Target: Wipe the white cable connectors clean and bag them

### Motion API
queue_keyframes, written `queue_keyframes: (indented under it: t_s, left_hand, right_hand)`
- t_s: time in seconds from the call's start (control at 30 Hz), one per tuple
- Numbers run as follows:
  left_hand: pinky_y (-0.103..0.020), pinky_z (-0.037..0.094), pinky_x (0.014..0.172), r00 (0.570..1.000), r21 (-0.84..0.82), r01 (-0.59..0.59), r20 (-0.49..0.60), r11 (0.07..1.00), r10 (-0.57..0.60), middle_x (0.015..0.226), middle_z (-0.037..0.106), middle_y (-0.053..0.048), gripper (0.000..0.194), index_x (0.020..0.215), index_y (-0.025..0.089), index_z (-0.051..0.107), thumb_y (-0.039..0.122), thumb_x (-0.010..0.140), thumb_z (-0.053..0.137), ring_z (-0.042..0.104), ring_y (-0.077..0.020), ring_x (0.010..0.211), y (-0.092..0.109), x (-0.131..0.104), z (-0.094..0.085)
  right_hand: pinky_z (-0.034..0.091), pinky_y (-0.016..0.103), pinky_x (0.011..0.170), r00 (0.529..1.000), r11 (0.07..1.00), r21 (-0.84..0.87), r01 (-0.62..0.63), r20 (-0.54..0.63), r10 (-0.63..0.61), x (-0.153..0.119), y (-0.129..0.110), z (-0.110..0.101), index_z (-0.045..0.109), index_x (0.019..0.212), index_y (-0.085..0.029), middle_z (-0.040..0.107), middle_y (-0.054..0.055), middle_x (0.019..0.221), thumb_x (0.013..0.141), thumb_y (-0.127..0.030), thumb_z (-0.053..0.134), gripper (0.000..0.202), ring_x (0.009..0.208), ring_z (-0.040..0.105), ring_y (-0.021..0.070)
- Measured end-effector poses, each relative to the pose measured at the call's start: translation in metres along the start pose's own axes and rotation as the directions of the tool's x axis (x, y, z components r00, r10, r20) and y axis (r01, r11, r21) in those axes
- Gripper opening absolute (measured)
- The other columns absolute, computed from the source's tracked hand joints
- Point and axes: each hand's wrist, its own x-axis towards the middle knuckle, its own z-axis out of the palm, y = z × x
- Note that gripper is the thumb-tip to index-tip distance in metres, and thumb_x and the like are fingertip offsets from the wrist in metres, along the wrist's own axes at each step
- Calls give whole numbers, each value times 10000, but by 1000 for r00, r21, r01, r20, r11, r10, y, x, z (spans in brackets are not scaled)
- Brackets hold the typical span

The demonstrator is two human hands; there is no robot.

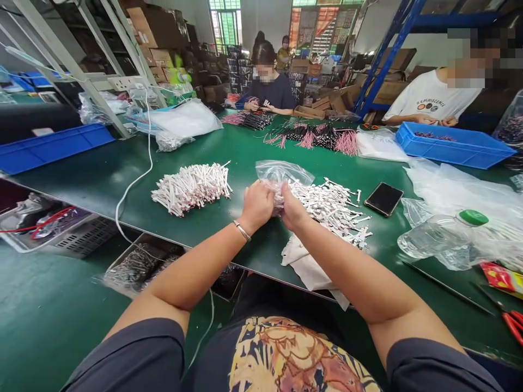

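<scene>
Both my hands meet at the middle of the green table around a clear plastic bag point(281, 171). My left hand point(258, 204) has its fingers closed on the bag's near part. From the other side, my right hand point(293, 208) grips the same bag, its thumb pointing up. The bag's open-looking end spreads flat beyond my hands; its contents are partly hidden. To the left lies a neat heap of small white connector pieces point(192, 188). A looser pile of white pieces point(333, 204) spreads just right of my right hand, beside a pale cloth point(304, 261).
A phone point(384, 198), a plastic bottle point(441, 234) and red-handled scissors point(512, 324) lie to the right. A white cable point(137, 182) crosses the left side. Wire bundles point(318, 136) and a blue tray point(453, 144) lie farther back, near two seated people.
</scene>
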Motion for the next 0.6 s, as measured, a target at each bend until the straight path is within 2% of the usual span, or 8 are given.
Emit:
queue_keyframes:
  t_s: [0.07,0.17,0.27,0.33,0.4,0.47,0.5,0.6]
  left_hand:
    - [-433,151,1157,997,-4,-44,59,999,44,1320,562,-67,296,1097,211,653,333,869,510,374,-265,1324,7,-1,-1]
    - [-376,261,1122,989,-49,-57,132,997,63,1240,621,-68,311,1104,203,662,338,866,515,480,-249,1239,4,1,-7]
    - [-330,328,1085,991,-115,-6,129,993,21,1238,624,-78,375,1124,182,655,409,892,469,516,-234,1211,-9,2,-16]
    - [-328,349,1070,997,-157,52,67,986,-42,1311,571,-94,464,1219,168,594,451,928,368,505,-217,1230,-21,0,-24]
    - [-352,360,1059,994,-182,113,14,977,-113,1331,550,-111,491,1258,158,556,455,933,339,509,-215,1224,-33,-4,-31]
    - [-375,367,1047,986,-186,164,17,969,-164,1251,608,-111,448,1184,152,610,442,897,425,543,-228,1170,-44,-9,-36]
    - [-379,365,1047,984,-184,180,33,966,-177,1197,640,-101,414,1124,151,646,430,869,478,554,-233,1144,-48,-10,-37]
    - [-356,373,1028,978,-190,206,83,960,-194,1084,689,-69,347,996,160,701,410,821,537,576,-229,1080,-55,-12,-37]
  right_hand:
    - [538,375,827,1000,999,22,-27,-14,27,-3,0,-10,578,1143,-210,694,83,1049,832,-760,216,728,991,653,221]
    - [540,375,792,995,986,-165,-27,-95,11,-2,-1,-32,566,1157,-215,674,96,1098,842,-714,317,640,979,649,222]
    - [498,415,868,973,959,-284,-10,-225,-57,3,-13,-52,422,1327,-185,553,163,1282,842,-674,386,690,1135,562,253]
    - [433,441,954,931,942,-332,55,-324,-168,6,-30,-62,218,1441,-163,390,204,1415,866,-654,346,767,1266,442,264]
    - [383,463,998,839,839,-502,212,-347,-419,9,-54,-66,167,1460,-169,321,205,1447,877,-623,361,764,1311,377,273]
    - [347,493,1019,740,559,-732,391,-112,-664,12,-79,-58,310,1414,-191,393,178,1406,865,-611,420,700,1292,390,293]
    - [324,506,1036,716,391,-797,460,73,-694,16,-90,-50,392,1371,-197,447,162,1370,857,-614,442,664,1281,400,301]
    - [266,526,1075,748,77,-842,534,428,-507,34,-110,-12,459,1335,-174,516,150,1325,810,-628,520,697,1262,418,325]
